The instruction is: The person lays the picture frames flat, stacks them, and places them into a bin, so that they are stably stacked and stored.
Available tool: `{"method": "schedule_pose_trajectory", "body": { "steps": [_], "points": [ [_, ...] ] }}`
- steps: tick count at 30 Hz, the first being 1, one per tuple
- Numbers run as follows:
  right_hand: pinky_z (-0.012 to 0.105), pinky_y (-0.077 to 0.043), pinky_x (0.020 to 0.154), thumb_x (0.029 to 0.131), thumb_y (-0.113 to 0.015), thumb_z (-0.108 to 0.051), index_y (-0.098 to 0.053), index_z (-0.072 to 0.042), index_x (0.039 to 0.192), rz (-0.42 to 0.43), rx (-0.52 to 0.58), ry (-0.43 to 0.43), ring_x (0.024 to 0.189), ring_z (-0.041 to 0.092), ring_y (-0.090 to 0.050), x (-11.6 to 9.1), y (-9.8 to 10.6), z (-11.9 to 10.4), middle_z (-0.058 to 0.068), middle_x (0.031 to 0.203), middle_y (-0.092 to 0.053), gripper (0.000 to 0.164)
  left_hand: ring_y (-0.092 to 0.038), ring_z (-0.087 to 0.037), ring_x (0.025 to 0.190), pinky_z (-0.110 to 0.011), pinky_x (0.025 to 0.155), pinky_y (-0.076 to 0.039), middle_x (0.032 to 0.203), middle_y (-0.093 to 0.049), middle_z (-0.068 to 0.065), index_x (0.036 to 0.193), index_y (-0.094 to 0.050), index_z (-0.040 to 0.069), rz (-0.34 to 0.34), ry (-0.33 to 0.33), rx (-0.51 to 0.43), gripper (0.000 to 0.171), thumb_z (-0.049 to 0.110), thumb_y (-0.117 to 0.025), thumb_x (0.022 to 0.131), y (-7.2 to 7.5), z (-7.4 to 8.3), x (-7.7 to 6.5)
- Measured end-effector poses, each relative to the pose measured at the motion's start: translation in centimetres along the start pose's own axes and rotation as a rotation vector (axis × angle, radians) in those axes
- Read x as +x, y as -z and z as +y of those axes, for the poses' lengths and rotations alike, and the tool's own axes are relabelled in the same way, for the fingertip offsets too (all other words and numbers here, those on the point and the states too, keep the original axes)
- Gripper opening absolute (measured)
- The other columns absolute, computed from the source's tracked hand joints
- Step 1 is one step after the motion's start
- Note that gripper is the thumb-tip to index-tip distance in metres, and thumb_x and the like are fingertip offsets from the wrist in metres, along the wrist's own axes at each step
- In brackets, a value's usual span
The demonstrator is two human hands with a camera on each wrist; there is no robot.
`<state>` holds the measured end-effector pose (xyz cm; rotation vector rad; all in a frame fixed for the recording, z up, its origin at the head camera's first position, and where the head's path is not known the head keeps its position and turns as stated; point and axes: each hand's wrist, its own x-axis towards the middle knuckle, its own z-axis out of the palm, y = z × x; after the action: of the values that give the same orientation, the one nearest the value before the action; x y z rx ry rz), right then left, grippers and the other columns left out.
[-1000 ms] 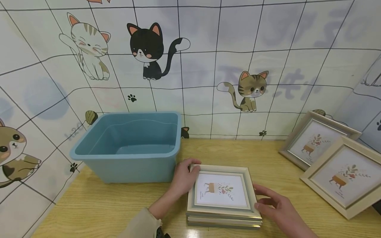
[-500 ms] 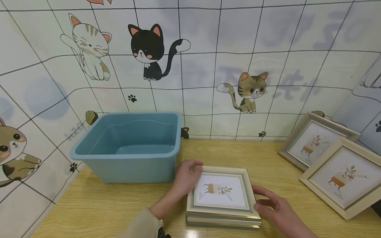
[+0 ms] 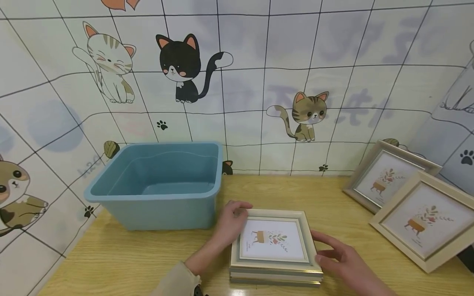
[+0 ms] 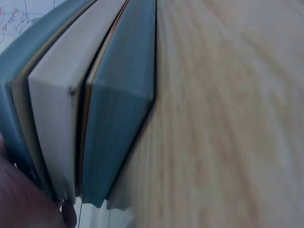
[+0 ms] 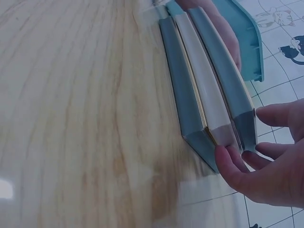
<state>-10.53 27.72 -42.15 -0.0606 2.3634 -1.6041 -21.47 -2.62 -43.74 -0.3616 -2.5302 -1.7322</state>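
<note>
Cat-patterned wall covering (image 3: pixel 244 135) backs a wood-grain table (image 3: pixel 129 263), on which all items noted below stand. A stack of picture frames (image 3: pixel 275 246) lies flat near the front of the table, resting on the wood; the wrist views suggest three frames. Its long axis appears to run left to right, since the print on the top frame lies sideways, with the plant's top pointing right.

Left hand (image 3: pixel 230 222): grips the stack at its far left corner, thumb on the top frame. Right hand (image 3: pixel 338 257): holds the opposite edge, fingers bent against the right side and thumb at the top frame's border. The stack therefore sits directly between the two hands, in contact with both.

Governing relation: a blue tub (image 3: pixel 159 213), open side up, stands left of the stack and farther back, with the left hand between them. The left hand is clearly the nearer to it. Well to the right, beyond the right hand, a cream frame (image 3: pixel 426 218) leans in front of a darker frame (image 3: pixel 389 176). Left wrist view is dim and blurred; how far those fingers reach under the frames cannot be confirmed.
</note>
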Motion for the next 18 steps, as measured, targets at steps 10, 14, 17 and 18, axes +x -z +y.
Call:
{"method": "schedule_pose_trajectory", "body": {
  "steps": [10,14,17,18],
  "points": [
    [0.026,-0.056,0.071,0.101,-0.064,-0.006,-0.045,-0.012,0.156,0.198,-0.317,0.359,0.099,0.001,-0.065,-1.2,5.0,-1.2,-0.036,0.133,-0.05,0.059,-0.054,-0.027,0.12,-0.049,0.103,-0.041,0.122,-0.065,-0.007,0.115,-0.076,0.008,-0.066,-0.02,-0.044,0.026,0.003,-0.056,0.099,0.7,-0.6,0.5],
    [0.016,-0.05,0.064,0.092,-0.075,-0.002,-0.055,-0.017,0.149,0.447,-0.653,0.559,0.091,-0.01,-0.06,-2.7,8.8,-3.3,-0.037,0.123,-0.052,0.062,-0.052,-0.025,0.117,-0.045,0.1,-0.042,0.126,-0.063,-0.008,0.117,-0.075,0.009,-0.1,-0.02,-0.044,0.026,0.003,-0.056,0.101,0.8,-0.6,0.6],
    [0.006,-0.044,0.068,0.092,-0.072,0.005,-0.057,-0.01,0.147,0.58,-0.763,0.676,0.098,-0.016,-0.052,-3.2,12.4,-3.5,-0.035,0.129,-0.049,0.059,-0.052,-0.026,0.121,-0.047,0.102,-0.042,0.128,-0.063,-0.009,0.118,-0.075,0.009,-0.109,-0.023,-0.047,0.026,0.004,-0.055,0.101,0.7,-0.5,0.7],
    [0.002,-0.04,0.073,0.092,-0.071,0.007,-0.055,-0.008,0.148,0.614,-0.785,0.674,0.101,-0.009,-0.054,-3.2,13.7,-3.3,-0.028,0.136,-0.051,0.06,-0.051,-0.027,0.123,-0.047,0.102,-0.041,0.128,-0.063,-0.009,0.118,-0.075,0.009,-0.108,-0.024,-0.049,0.026,0.004,-0.055,0.101,0.7,-0.4,0.7]
  ]
}}
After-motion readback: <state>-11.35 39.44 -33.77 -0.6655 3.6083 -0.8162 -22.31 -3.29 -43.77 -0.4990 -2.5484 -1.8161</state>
